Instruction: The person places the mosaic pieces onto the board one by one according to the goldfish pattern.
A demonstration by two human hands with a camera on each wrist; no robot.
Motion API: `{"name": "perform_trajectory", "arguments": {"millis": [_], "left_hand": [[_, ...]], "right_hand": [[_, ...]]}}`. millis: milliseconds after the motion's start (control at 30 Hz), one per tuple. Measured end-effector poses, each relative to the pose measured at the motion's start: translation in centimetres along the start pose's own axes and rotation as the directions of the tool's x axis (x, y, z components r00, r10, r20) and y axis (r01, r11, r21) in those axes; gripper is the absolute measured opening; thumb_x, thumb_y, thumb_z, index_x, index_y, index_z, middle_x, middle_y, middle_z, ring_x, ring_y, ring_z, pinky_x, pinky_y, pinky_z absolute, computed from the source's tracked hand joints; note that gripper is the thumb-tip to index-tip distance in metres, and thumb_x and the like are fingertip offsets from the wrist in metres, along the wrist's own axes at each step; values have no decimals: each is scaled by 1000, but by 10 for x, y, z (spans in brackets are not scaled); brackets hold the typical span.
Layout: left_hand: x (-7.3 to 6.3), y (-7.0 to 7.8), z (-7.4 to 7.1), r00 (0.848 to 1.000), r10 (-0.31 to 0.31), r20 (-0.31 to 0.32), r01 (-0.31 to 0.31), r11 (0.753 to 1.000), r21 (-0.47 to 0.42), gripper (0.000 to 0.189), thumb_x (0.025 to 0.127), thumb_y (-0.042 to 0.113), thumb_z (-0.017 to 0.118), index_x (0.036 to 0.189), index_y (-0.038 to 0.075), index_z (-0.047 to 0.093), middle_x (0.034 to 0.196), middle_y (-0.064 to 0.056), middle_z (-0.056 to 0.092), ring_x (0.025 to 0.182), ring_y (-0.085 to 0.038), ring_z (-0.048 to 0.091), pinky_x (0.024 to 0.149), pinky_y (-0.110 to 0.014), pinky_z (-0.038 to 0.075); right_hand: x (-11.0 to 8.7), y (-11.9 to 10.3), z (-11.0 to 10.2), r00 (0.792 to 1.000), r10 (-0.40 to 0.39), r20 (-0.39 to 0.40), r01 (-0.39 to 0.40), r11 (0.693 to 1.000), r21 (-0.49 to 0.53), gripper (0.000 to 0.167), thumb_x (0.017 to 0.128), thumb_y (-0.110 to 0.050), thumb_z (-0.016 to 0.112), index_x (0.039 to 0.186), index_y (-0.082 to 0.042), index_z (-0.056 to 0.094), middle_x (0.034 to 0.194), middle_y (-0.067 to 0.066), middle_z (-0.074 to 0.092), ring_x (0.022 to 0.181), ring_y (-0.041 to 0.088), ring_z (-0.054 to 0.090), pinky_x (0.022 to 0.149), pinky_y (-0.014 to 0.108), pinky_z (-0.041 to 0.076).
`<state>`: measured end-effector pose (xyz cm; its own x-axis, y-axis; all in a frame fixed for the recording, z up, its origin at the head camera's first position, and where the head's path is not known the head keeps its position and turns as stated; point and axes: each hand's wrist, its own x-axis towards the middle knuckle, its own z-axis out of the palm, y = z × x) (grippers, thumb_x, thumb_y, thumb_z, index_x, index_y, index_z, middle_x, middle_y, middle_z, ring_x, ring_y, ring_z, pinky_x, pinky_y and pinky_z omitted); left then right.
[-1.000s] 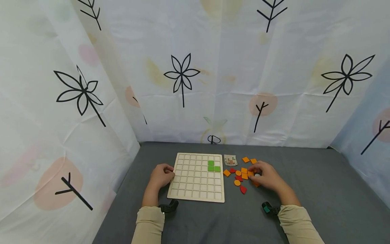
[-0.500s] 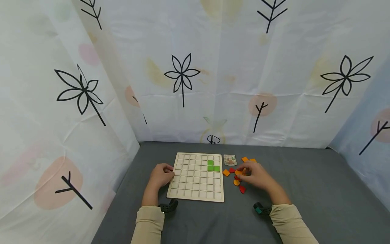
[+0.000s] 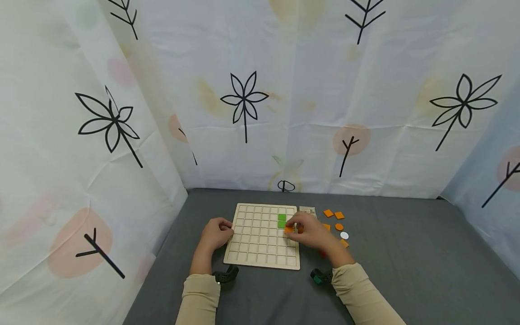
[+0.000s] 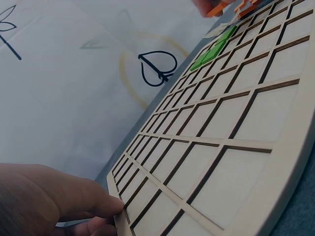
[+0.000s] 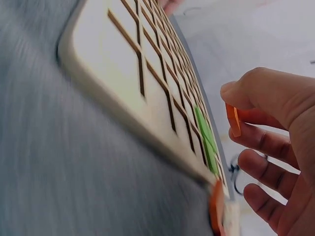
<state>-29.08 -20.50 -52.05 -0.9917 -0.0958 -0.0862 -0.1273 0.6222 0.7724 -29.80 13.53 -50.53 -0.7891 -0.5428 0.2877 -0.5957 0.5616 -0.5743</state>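
A pale wooden grid board (image 3: 260,249) lies on the grey cloth. My left hand (image 3: 216,233) holds its left edge; in the left wrist view the thumb of that hand (image 4: 59,196) presses at the rim. Over the board's right side, my right hand (image 3: 312,230) pinches an orange tile (image 3: 289,229) between thumb and fingers. The right wrist view shows this tile (image 5: 233,120) edge-on, raised off the board. Green square tiles (image 3: 282,220) sit in cells just beside the right fingertips, one of them hidden behind the hand in the head view.
Right of the board lie loose orange squares (image 3: 328,213), an orange disc (image 3: 339,227), a white disc (image 3: 344,235) and a red piece (image 3: 323,254), partly behind the right forearm. A small printed grid card (image 3: 307,209) touches the board's upper right corner. A patterned curtain (image 3: 260,149) hangs behind.
My right hand has moved left from the loose pieces to above the board, carrying an orange tile. Pieces at the right that it covered now show. The left hand and board stay put.
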Motion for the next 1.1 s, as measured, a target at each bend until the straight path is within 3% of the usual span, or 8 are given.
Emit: {"name": "perform_trajectory", "arguments": {"millis": [167,333,433,667,1100], "left_hand": [[-1,-1,-1,1000,-9,4,9,1000,0,21,95,14,71,113,5,76,99,-12,71,80,-21,65,68,-36,52],[-2,-2,-1,1000,-16,9,16,1000,-1,21,95,14,72,112,4,76,98,-11,71,79,-21,65,68,-36,53],[-2,-1,0,1000,-16,11,16,1000,-3,21,94,15,72,112,4,76,98,-11,71,78,-20,65,67,-35,53],[-1,2,-1,1000,-17,7,17,1000,4,21,94,14,72,112,5,76,98,-11,71,80,-21,65,69,-37,52],[0,2,-4,1000,-4,11,4,1000,16,21,94,14,71,112,4,76,98,-11,71,79,-21,65,69,-37,52]], "right_hand": [[14,-6,17,1000,-9,18,9,1000,-7,23,92,-17,82,113,-8,80,102,1,73,82,11,61,86,43,44],[26,-13,27,997,-2,72,0,1000,29,24,94,-15,80,116,-6,79,106,3,72,86,13,61,77,31,52],[32,-16,31,995,4,100,-8,999,31,22,95,-15,79,116,-7,79,106,2,72,86,14,60,76,28,51],[38,-15,36,992,38,118,-37,999,-12,19,95,-17,79,112,-10,81,103,-1,68,82,8,54,74,28,48],[39,-17,34,990,67,121,-66,998,-17,16,96,-18,78,109,-10,81,103,0,65,83,11,53,75,30,47]]}}
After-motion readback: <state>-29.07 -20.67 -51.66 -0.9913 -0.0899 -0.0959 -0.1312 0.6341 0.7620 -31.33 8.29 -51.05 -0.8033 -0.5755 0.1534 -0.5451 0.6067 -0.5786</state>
